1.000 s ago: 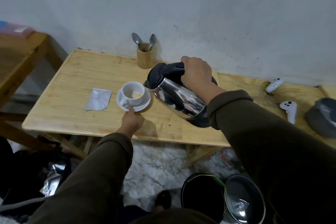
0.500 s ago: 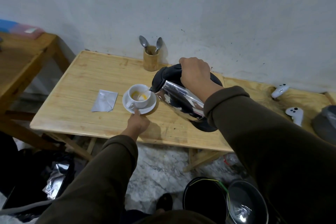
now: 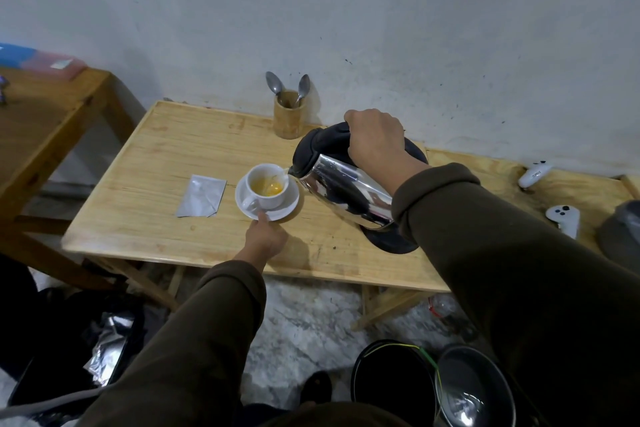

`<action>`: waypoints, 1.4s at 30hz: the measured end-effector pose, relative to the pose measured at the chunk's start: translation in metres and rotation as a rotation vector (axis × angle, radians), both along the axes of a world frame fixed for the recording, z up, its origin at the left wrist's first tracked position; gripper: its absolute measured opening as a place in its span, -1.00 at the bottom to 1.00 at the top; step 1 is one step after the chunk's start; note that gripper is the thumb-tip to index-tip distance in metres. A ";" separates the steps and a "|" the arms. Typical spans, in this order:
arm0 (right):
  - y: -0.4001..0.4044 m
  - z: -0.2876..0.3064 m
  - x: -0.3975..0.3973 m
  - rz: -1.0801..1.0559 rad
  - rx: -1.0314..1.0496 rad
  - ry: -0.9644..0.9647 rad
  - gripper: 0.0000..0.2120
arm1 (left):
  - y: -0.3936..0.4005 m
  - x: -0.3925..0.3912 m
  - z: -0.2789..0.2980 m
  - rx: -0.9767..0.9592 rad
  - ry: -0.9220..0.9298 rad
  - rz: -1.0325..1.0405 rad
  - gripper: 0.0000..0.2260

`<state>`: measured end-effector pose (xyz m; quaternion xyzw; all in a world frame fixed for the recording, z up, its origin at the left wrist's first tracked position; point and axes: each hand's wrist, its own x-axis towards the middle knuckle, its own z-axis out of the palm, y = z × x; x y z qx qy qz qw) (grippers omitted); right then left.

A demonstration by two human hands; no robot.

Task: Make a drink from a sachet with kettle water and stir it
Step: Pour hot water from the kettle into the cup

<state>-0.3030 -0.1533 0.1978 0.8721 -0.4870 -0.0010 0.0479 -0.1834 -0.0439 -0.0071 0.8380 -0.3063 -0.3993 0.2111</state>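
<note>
A white cup (image 3: 267,188) stands on a white saucer (image 3: 289,205) on the wooden table (image 3: 156,163). Orange liquid fills part of the cup. My right hand (image 3: 375,140) grips the black handle of a steel kettle (image 3: 346,194), tilted so its spout hangs over the cup's right rim, with water running in. My left hand (image 3: 265,236) pinches the saucer's near edge. A silver sachet (image 3: 201,196) lies flat just left of the saucer. Two spoons (image 3: 287,85) stand in a wooden holder (image 3: 289,114) at the back by the wall.
Two white controllers (image 3: 563,220) lie on the table's right part beside a grey object (image 3: 620,232). A second wooden table (image 3: 41,121) stands at the left. On the floor below sit a black bucket (image 3: 391,385) and a metal lid (image 3: 474,388).
The kettle has tipped further over the cup and water now runs in; the orange liquid in the cup has risen. My left hand has stayed on the saucer.
</note>
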 end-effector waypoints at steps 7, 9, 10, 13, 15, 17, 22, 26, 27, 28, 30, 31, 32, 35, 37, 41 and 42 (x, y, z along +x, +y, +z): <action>0.002 -0.001 0.001 0.014 -0.004 0.024 -0.76 | 0.000 0.001 0.000 -0.004 0.000 -0.002 -0.32; 0.003 -0.002 0.001 0.017 -0.016 0.032 -0.77 | 0.000 0.000 0.000 -0.003 -0.002 0.000 -0.32; 0.003 -0.002 0.001 0.020 -0.022 0.033 -0.77 | 0.000 0.000 0.000 -0.001 -0.002 0.000 -0.33; 0.002 -0.004 0.001 0.031 -0.030 0.036 -0.77 | -0.001 0.000 0.000 -0.001 -0.007 0.005 -0.33; 0.002 -0.003 0.001 0.030 -0.021 0.032 -0.77 | -0.001 0.000 0.000 -0.003 -0.007 0.008 -0.33; 0.002 -0.002 0.001 0.024 -0.008 0.028 -0.77 | -0.001 0.000 0.000 0.000 -0.004 0.007 -0.32; 0.002 0.000 -0.002 0.019 0.000 0.023 -0.76 | -0.001 0.000 0.001 -0.001 -0.006 0.005 -0.32; 0.002 0.001 -0.002 0.016 -0.002 0.022 -0.76 | -0.002 -0.001 0.001 -0.004 -0.005 0.009 -0.34; 0.002 0.000 -0.002 0.019 -0.006 0.021 -0.77 | -0.002 -0.001 0.001 -0.005 -0.008 0.007 -0.34; 0.001 0.000 -0.002 0.023 -0.010 0.020 -0.77 | -0.002 -0.001 0.001 -0.006 -0.010 0.006 -0.34; 0.000 -0.001 -0.002 0.027 -0.016 0.022 -0.77 | -0.002 -0.001 0.001 -0.005 -0.012 0.007 -0.33; -0.001 -0.001 -0.003 0.028 -0.022 0.021 -0.77 | -0.002 -0.002 0.002 -0.003 -0.011 0.010 -0.33; -0.002 -0.002 -0.004 0.027 -0.028 0.019 -0.77 | -0.002 -0.002 0.002 -0.002 -0.011 0.011 -0.33; -0.003 -0.004 -0.007 0.020 -0.033 0.009 -0.79 | -0.002 -0.003 0.003 -0.001 -0.012 0.014 -0.33; -0.003 -0.006 -0.010 0.015 -0.028 -0.011 -0.80 | -0.002 -0.004 0.003 0.000 -0.013 0.022 -0.33; -0.005 -0.011 -0.024 -0.021 -0.010 -0.092 -0.79 | -0.003 -0.009 0.003 -0.022 0.026 0.085 -0.32; -0.006 -0.012 -0.029 -0.039 -0.011 -0.115 -0.79 | -0.004 -0.012 0.004 -0.031 0.039 0.101 -0.31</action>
